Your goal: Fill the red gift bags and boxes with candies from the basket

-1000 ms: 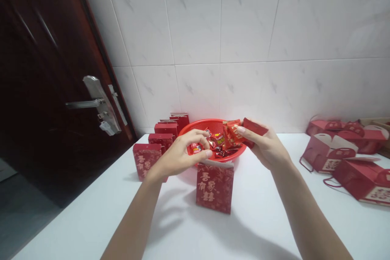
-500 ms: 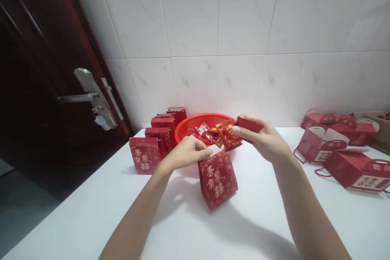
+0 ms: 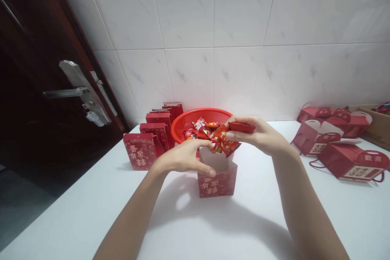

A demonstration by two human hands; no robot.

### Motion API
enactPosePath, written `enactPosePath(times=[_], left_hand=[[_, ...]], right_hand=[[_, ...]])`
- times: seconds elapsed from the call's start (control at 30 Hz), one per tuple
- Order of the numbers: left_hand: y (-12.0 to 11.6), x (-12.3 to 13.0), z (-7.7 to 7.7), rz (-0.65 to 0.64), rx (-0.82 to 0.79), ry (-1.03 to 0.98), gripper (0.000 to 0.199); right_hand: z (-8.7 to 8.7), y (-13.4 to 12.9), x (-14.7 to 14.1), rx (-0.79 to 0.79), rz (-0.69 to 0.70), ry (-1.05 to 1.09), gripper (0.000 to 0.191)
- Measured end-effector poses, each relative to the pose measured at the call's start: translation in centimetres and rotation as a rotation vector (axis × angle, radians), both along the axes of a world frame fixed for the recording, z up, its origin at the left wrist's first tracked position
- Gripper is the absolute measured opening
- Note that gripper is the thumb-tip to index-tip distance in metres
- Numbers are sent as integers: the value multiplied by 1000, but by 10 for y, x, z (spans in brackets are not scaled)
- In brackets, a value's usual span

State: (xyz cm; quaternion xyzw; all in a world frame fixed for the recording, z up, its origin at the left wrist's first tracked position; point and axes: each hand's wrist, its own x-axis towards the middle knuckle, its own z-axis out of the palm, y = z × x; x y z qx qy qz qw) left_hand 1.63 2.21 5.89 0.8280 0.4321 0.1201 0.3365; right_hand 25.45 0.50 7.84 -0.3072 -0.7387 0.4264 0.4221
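A red paper gift box (image 3: 217, 183) with pale characters stands upright on the table, its white-lined top open. My left hand (image 3: 184, 156) grips its upper left side, thumb across the front and fingers toward the back edge. Over the opening, my right hand (image 3: 262, 135) holds red candy packets (image 3: 224, 140) between thumb and fingers; a flat red piece (image 3: 242, 127) is in the same grip. The packets' lower ends are at the box's mouth. Behind both hands sits a red plastic basket (image 3: 179, 128) with wrapped candies (image 3: 202, 128) in it.
Several similar red boxes (image 3: 140, 152) stand in a row at the left. To the right are red boxes with cord handles (image 3: 350, 160) and a cardboard box (image 3: 376, 128). A tiled wall (image 3: 243, 81) closes the back; a dark door (image 3: 39, 122) is at the left.
The gift box has gone from tilted to upright on the table, and its opening now shows wider. My left thumb has moved onto its front. The right hand's packets have come down slightly over the opening.
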Motion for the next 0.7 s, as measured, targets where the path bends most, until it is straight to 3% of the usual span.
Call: enactPosePath(times=[0.23, 0.57, 0.7], left_hand=[[-2, 3, 3, -80, -30, -38, 68], [0, 2, 1, -40, -54, 17, 70], [0, 2, 1, -26, -38, 15, 73]], right_hand=[[0, 1, -9, 117, 125, -332, 11], [0, -3, -11, 155, 136, -537, 9], [0, -6, -14, 189, 61, -533, 14]])
